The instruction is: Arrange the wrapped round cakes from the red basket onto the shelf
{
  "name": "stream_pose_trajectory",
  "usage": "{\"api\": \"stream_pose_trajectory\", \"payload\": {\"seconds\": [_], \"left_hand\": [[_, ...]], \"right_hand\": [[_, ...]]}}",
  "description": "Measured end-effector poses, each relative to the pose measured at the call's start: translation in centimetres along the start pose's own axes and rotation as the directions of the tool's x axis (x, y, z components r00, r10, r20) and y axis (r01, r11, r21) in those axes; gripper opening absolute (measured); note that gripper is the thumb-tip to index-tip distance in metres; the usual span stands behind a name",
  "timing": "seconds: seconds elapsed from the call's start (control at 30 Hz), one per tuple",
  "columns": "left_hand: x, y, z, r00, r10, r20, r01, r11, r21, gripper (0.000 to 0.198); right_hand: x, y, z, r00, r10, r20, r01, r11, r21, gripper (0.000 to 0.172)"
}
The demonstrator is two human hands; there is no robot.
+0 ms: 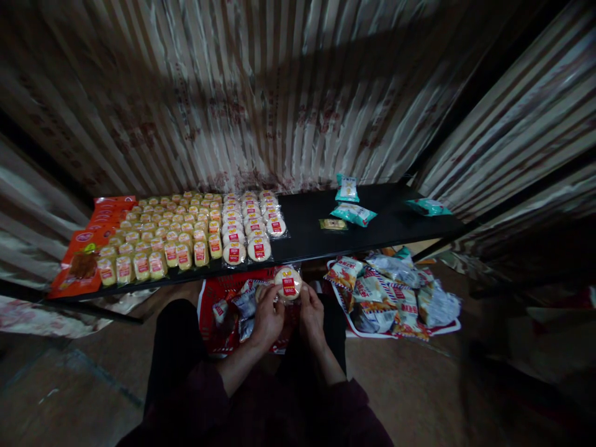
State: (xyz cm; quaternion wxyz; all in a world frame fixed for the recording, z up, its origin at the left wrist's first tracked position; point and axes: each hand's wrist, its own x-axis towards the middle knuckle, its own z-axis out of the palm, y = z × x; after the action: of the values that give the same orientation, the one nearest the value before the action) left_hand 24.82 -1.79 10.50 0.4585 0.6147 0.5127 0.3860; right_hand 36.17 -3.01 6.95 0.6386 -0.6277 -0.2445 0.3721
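Observation:
My left hand (267, 316) and my right hand (311, 315) are both closed on one round wrapped cake (288, 281) with a red label, held just below the front edge of the black table (395, 226). On the table stand rows of the same round cakes (249, 225), and to their left rows of small yellow packets (167, 239). A red bag (223, 297) holding more wrapped snacks lies on the floor under my hands.
Orange packets (93, 242) line the table's left end. Teal packets (354, 213) and a small green one (333, 224) lie on its right half. A tray of mixed snack packs (395, 292) sits on the floor at right. Striped curtains (256, 93) hang behind.

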Motion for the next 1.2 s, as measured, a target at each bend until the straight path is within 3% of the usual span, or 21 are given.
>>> {"api": "stream_pose_trajectory", "payload": {"seconds": [0.27,0.77,1.03,1.2], "left_hand": [[1.8,2.0,0.5,0.997,0.065,-0.037,-0.062,0.996,0.066,0.042],[6.2,3.2,1.5,0.996,0.069,-0.053,-0.062,0.990,0.128,0.050],[8.2,2.8,2.7,0.998,0.057,-0.032,-0.051,0.987,0.151,0.052],[9.1,2.7,3.4,0.998,0.055,-0.027,-0.050,0.985,0.165,0.056]], "right_hand": [[2.1,-2.7,0.1,0.981,-0.191,0.011,0.191,0.970,-0.151,0.045],[7.5,-4.2,2.1,0.980,-0.191,0.057,0.197,0.972,-0.131,0.045],[11.3,-3.4,3.1,0.973,-0.219,0.076,0.230,0.946,-0.230,0.049],[12.8,-3.8,3.4,0.953,-0.274,0.128,0.302,0.881,-0.365,0.045]]}}
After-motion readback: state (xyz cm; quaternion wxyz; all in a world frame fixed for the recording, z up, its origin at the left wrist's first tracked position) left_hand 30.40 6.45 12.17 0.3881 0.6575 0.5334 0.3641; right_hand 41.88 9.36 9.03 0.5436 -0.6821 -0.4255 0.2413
